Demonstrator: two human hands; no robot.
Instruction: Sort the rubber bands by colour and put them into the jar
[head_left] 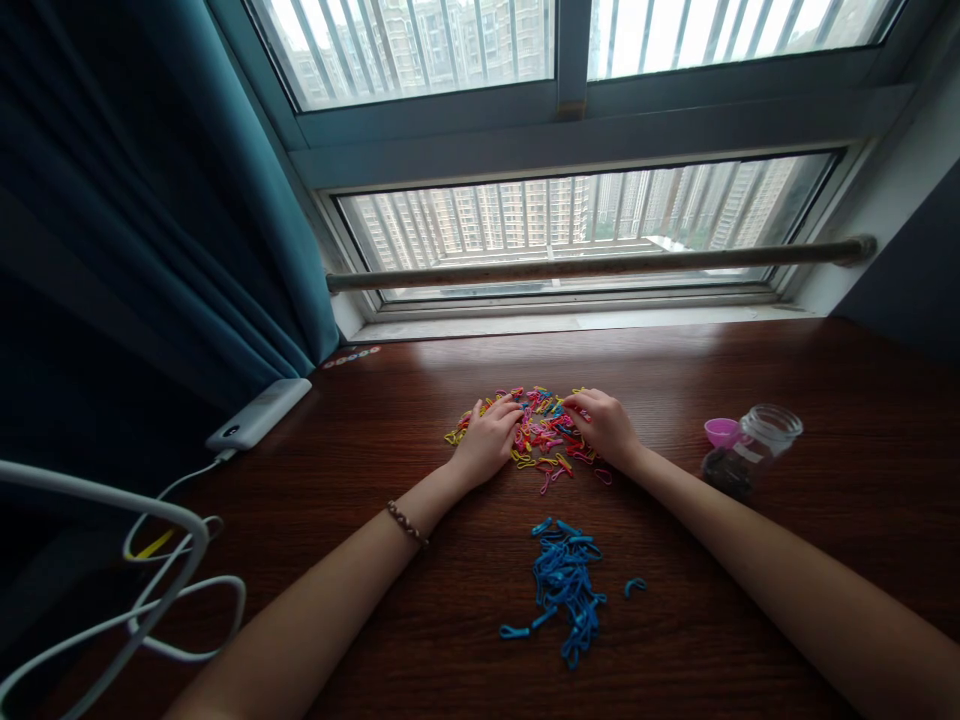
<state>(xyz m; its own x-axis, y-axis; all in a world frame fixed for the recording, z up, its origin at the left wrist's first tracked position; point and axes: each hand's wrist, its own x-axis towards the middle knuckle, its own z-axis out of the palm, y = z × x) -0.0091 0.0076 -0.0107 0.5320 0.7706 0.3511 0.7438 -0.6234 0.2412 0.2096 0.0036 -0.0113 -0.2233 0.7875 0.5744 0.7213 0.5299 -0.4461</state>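
A loose heap of small looped cord pieces (544, 430) in pink, red, yellow and orange, with a few blue ones, lies on the brown wooden table. My left hand (489, 440) rests on the heap's left side, its fingers spread over the pieces. On the right side, my right hand (604, 425) touches the heap with bent fingers somewhat apart; nothing shows in its grip, though the fingertips are partly hidden. Nearer to me, between my forearms, is a separate pile of blue looped pieces (566, 580). A single blue piece (635, 586) sits just right of that pile.
At the right, a clear jar (765, 435) with dark contents lies tilted beside a small pink cup (721, 432). A white power bank (259, 415) with white cables (187, 590) is at the left by the blue curtain (247, 230). A metal rail (600, 265) crosses the window.
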